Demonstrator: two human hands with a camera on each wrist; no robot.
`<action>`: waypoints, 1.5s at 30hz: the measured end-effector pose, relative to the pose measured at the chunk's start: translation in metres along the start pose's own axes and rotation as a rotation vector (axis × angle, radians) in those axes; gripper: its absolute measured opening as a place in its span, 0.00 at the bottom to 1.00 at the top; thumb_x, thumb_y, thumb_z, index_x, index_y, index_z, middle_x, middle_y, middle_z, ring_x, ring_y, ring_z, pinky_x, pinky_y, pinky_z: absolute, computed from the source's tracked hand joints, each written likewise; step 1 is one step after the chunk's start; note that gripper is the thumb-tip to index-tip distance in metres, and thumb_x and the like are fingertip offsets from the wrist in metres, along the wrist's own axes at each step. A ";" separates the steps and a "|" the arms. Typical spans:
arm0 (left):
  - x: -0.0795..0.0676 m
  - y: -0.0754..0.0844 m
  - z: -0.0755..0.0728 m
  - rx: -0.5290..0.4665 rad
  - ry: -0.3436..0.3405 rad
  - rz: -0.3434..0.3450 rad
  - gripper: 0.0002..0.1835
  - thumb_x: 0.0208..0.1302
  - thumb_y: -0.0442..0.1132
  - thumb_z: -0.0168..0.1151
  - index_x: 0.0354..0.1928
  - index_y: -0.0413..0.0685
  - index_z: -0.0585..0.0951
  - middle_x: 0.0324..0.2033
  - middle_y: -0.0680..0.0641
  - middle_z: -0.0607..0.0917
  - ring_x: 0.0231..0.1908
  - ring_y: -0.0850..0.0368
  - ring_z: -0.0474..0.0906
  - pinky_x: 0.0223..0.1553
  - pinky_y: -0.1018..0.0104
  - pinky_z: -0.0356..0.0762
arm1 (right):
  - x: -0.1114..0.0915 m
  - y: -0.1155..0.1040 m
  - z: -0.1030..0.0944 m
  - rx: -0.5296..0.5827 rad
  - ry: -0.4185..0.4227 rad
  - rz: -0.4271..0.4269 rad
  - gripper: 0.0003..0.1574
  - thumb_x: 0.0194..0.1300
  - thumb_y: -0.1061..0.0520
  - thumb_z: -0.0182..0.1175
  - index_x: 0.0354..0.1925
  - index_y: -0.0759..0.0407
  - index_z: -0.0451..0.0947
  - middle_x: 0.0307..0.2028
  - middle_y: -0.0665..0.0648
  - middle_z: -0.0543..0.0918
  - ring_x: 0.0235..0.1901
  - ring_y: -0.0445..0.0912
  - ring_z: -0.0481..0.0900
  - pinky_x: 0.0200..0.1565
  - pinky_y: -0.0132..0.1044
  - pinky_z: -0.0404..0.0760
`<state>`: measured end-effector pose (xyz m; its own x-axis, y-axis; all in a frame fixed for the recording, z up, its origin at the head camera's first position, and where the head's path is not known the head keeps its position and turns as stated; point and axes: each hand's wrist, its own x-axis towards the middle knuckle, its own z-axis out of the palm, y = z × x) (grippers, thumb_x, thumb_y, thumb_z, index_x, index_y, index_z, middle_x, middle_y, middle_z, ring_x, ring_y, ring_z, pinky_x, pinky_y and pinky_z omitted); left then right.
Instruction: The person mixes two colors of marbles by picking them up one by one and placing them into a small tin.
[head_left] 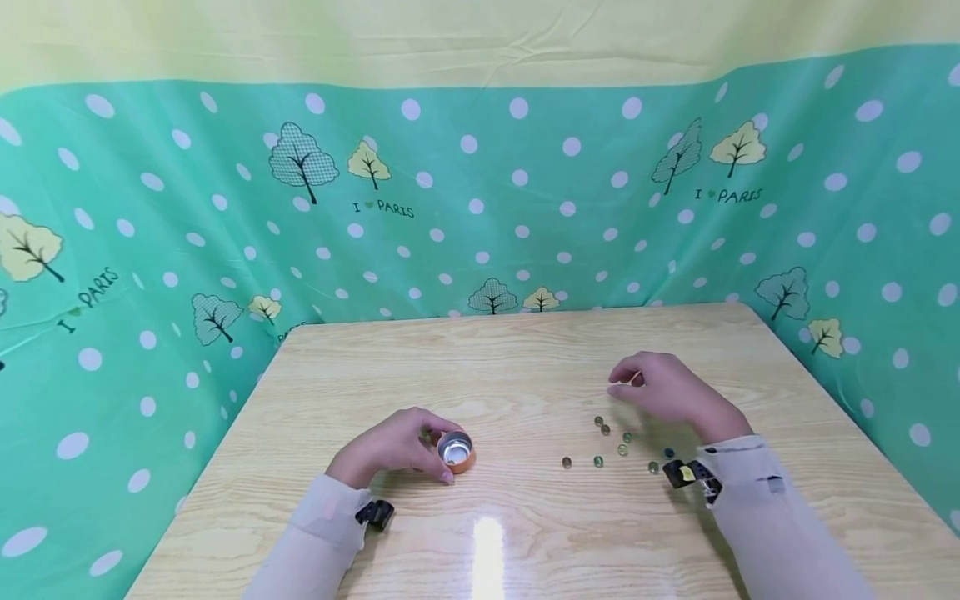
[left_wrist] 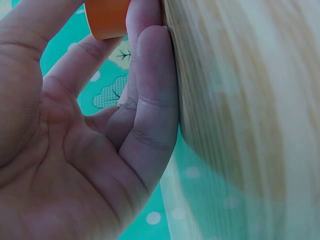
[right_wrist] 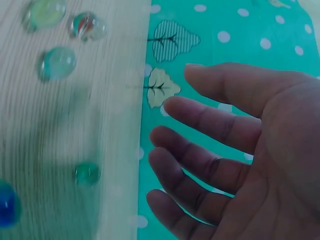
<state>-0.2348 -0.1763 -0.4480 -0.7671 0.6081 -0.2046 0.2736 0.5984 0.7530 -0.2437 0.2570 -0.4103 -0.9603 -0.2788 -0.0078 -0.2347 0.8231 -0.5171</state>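
In the head view my left hand (head_left: 401,446) holds a small round orange cup (head_left: 467,463) with a shiny metallic inside, thumb and fingers on its side, on the table. The left wrist view catches only part of the orange cup (left_wrist: 107,19) by the fingers; its inside is hidden there. To the right, my right hand (head_left: 667,392) is raised over the table, beyond several glass marbles (head_left: 622,450). Seen from the right wrist, its fingers (right_wrist: 192,152) are loosely bent with nothing between them. A blue marble (right_wrist: 7,204) and a green marble (right_wrist: 87,173) lie apart from it.
The wood-grain table (head_left: 420,367) carries the cup and the scattered marbles. A green and cream curtain (head_left: 450,192) with dots and trees hangs at its back and sides. Small black devices (head_left: 378,514) are strapped at both wrists.
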 end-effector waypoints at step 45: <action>-0.001 -0.004 0.000 -0.008 0.011 -0.001 0.28 0.45 0.44 0.87 0.52 0.68 0.88 0.40 0.51 0.87 0.42 0.51 0.74 0.38 0.62 0.75 | -0.004 0.040 0.002 0.026 -0.104 0.261 0.10 0.54 0.63 0.77 0.38 0.56 0.89 0.34 0.52 0.87 0.32 0.47 0.80 0.35 0.41 0.78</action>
<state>-0.2357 -0.1794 -0.4508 -0.7739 0.6015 -0.1981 0.2683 0.5947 0.7579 -0.2491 0.2897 -0.4327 -0.9668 -0.1096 -0.2307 0.0236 0.8610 -0.5081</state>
